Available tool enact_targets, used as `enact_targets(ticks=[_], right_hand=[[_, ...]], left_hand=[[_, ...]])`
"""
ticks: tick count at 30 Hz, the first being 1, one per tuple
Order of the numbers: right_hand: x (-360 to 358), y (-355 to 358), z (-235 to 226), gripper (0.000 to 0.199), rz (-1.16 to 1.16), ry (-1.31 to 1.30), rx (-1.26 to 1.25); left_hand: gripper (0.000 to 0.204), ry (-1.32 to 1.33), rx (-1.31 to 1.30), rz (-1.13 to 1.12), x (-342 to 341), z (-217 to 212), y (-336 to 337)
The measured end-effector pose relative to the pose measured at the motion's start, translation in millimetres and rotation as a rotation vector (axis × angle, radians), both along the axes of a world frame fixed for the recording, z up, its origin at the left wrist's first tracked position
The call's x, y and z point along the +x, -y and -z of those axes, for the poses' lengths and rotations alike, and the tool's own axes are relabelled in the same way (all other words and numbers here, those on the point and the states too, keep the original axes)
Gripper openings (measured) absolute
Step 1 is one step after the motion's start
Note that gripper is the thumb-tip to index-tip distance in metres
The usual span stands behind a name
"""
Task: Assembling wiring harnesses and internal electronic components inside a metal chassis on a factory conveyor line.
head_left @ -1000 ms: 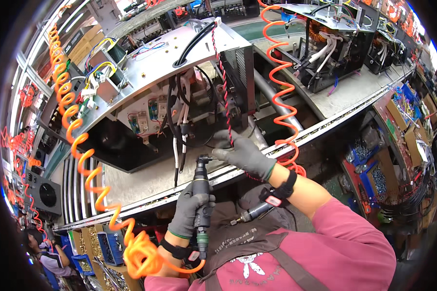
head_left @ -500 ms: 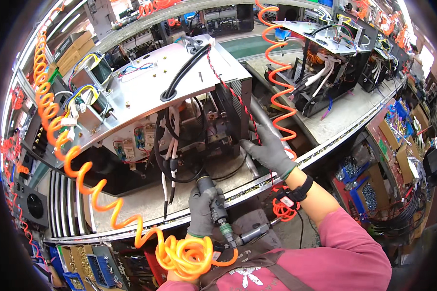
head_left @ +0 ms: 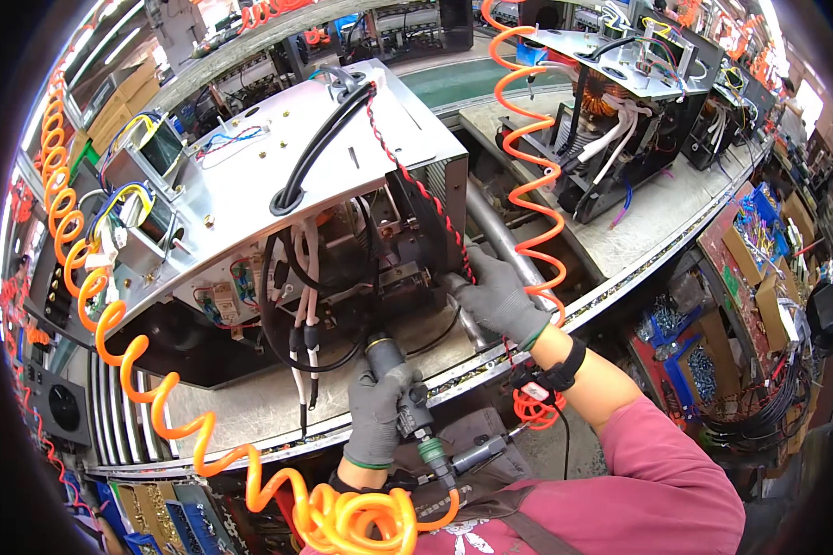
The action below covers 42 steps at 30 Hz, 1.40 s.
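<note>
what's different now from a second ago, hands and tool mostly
The left hand has moved the power tool forward, its head now at the open front of the metal unit. The right hand has left the tool's tip and moved right, to the unit's right front corner. Unchanged: the left hand's grip on the tool.

Your left hand (head_left: 376, 414) and right hand (head_left: 502, 301): gloved, plain dark grey. Your maroon cloth sleeve (head_left: 631, 416): unpatterned. Your black-and-grey cylindrical power tool (head_left: 416, 416): green collar (head_left: 431, 451). Bunched coiled plastic hose (head_left: 393, 506): bright orange. Twisted wire pair (head_left: 426, 193): red-black spiral. Flat sheet-metal top plate (head_left: 236, 199): silver-white; thick cables (head_left: 298, 178) over it, black.
</note>
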State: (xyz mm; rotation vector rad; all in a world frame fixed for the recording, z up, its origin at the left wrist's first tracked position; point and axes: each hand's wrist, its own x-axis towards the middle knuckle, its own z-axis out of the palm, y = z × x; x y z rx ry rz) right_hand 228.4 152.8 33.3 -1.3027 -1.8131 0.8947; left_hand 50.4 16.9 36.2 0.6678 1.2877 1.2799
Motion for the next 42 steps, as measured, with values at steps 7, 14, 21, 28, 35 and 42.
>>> enact_targets(ticks=[7, 14, 21, 28, 35, 42], right_hand=[[2, -1, 4, 0.068, -0.014, 0.036, 0.02], [1, -6, 9, 0.072, -0.021, 0.099, 0.083], [3, -3, 4, 0.072, -0.024, 0.1, 0.06], [2, -5, 8, 0.072, -0.039, 0.093, 0.101], [0, -5, 14, 0.073, -0.012, 0.097, 0.121], [-2, -4, 14, 0.074, -0.004, 0.078, 0.158]], left_hand=[[0.031, 0.044, -0.148, 0.093, -9, -48, -20], [0.037, -0.165, 0.094, 0.243, -24, -71, -33], [0.04, 0.222, -0.28, 0.136, -28, -68, -29], [0.038, 0.153, -0.273, 0.153, -28, -68, -30], [0.041, 0.024, -0.226, 0.263, -32, -74, -37], [0.027, -0.053, -0.384, 0.348, -38, -51, -35]])
